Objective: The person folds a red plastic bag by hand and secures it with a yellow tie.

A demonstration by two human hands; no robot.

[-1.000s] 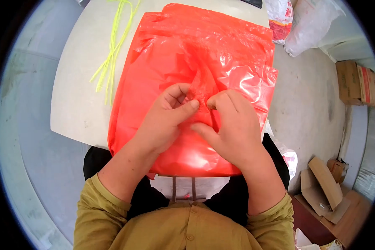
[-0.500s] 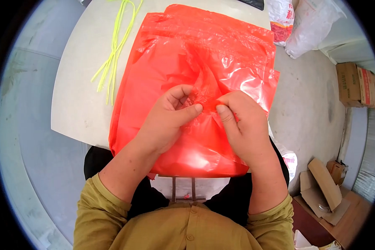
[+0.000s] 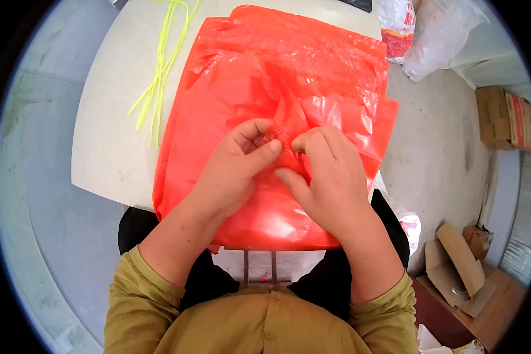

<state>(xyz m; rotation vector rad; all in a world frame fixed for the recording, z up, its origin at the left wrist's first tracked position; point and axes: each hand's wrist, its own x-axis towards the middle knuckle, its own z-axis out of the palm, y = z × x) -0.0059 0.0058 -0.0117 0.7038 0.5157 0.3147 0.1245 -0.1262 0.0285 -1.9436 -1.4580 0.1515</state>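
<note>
Red plastic (image 3: 218, 100), hands (image 3: 277, 159) gathering it, pale table (image 3: 118, 118).

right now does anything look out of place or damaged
On the right, an opened cardboard box lies askew on the brown tabletop. The red plastic is bunched between left hand and right hand; no spill shows.

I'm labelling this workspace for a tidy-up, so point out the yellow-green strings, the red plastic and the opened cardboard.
yellow-green strings (image 3: 157, 81): head view, middle of the bundle
red plastic (image 3: 236, 85): head view, upper left part
opened cardboard (image 3: 461, 259): head view, middle of the raised panel
</note>
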